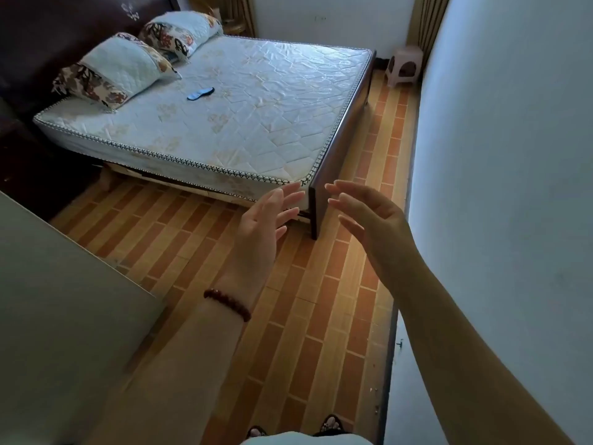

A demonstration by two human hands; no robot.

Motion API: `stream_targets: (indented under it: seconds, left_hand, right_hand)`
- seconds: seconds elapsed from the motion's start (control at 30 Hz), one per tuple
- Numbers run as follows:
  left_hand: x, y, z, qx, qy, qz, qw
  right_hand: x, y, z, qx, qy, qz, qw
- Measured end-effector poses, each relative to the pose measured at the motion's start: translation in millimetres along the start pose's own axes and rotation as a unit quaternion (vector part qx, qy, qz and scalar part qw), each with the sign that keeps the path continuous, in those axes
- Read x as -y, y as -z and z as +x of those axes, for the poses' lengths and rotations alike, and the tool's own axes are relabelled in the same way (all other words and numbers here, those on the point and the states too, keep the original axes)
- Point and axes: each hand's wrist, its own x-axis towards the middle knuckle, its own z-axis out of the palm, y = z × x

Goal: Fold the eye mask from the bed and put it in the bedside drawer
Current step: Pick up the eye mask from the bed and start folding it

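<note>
A small blue eye mask (pixel 200 93) lies flat on the bare quilted mattress (pixel 256 123), just in front of the nearer pillow. My left hand (pixel 268 220), with a bead bracelet on the wrist, is raised over the floor near the bed's foot corner, fingers spread and empty. My right hand (pixel 365 213) is held up beside it, also empty with fingers apart. Both hands are far from the mask. A dark bedside cabinet (pixel 29 175) stands in shadow at the left of the bed; its drawer cannot be made out.
Two patterned pillows (pixel 122 69) lean against the dark headboard (pixel 64 30). The dark footboard (pixel 340 149) juts out by my hands. A white wall (pixel 500 187) runs along the right, a pale panel (pixel 57 316) at the lower left. A pink stool (pixel 405 64) stands in the far corner.
</note>
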Motion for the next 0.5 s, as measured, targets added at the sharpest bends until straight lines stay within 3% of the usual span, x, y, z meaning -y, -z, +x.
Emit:
stream_targets:
  seconds: [0.5]
  left_hand:
    - [7, -34, -2, 0.022, 0.013, -0.044, 0.999]
  right_hand:
    - [-16, 29, -6, 0.000, -0.026, 0.001, 1.000]
